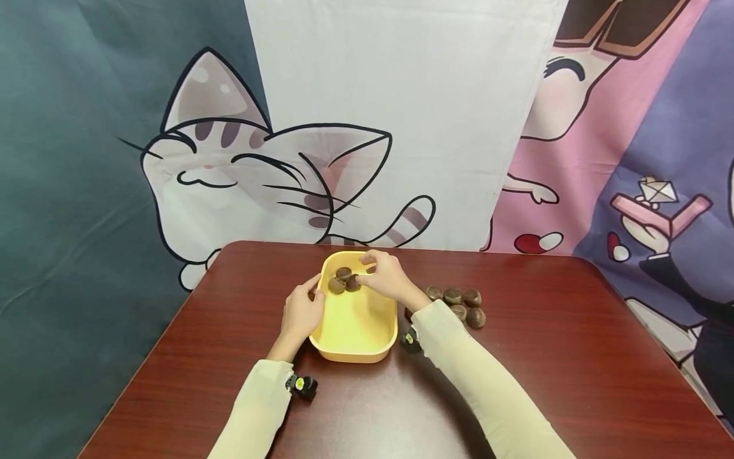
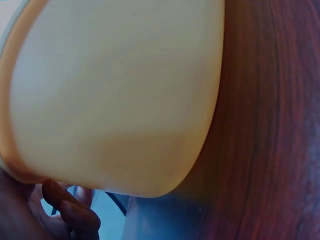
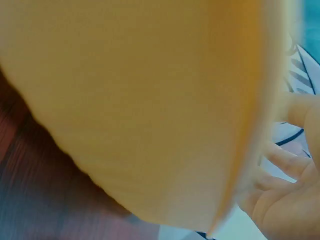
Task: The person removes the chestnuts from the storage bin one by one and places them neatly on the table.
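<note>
A yellow rectangular plastic basin [image 1: 352, 325] stands on the table. My left hand [image 1: 302, 312] holds its left rim, with the thumb at the edge; in the left wrist view curled fingers [image 2: 72, 212] show beside the basin wall. Inside, near the far left corner, lie three round brown chestnut-like pieces [image 1: 336, 285]. Over the basin's far right side reaches my right hand [image 1: 387, 275], one fingertip right at the rightmost piece [image 1: 352, 282]. Its fingers are spread and bent loosely in the right wrist view, partly behind the basin's rim.
To the right of the basin, several more brown chestnut-like pieces [image 1: 453, 296] lie grouped on the dark red wooden table [image 1: 550, 331], some hidden behind the right sleeve [image 1: 464, 363]. A cartoon-printed cloth [image 1: 401, 127] hangs behind the table's far edge.
</note>
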